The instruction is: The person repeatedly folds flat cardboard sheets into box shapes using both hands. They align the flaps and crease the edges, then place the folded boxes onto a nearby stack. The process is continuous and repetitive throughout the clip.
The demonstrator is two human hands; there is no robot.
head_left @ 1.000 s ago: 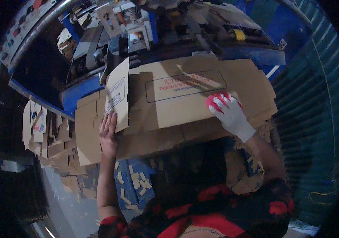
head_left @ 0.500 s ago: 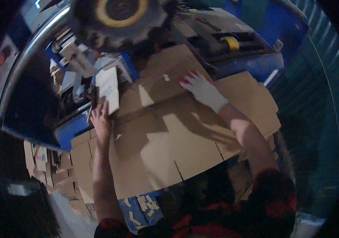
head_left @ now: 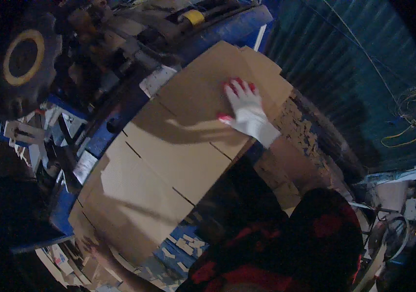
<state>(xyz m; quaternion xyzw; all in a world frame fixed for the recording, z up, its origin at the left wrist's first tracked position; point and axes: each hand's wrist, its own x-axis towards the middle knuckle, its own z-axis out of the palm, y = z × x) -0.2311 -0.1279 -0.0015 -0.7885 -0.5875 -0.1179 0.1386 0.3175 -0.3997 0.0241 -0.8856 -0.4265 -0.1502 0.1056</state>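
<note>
Flat carton (head_left: 161,158) is covered by gloved right hand (head_left: 249,113), spread open, nothing gripped; left hand (head_left: 94,249) seen at carton's end, grip indeterminable.

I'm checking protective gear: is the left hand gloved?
No, the left hand is bare; only the right hand wears a white-and-red glove.

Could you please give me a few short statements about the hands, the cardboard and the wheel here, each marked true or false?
1. The right hand wears a white glove with red fingertips. True.
2. Both hands are gloved. False: the left hand is bare.
3. The cardboard sheet has dark slits in it. True.
4. The right hand is hidden beneath the sheet. False: it is spread over the upper face.
5. The wheel is at the picture's upper left. True.
</note>
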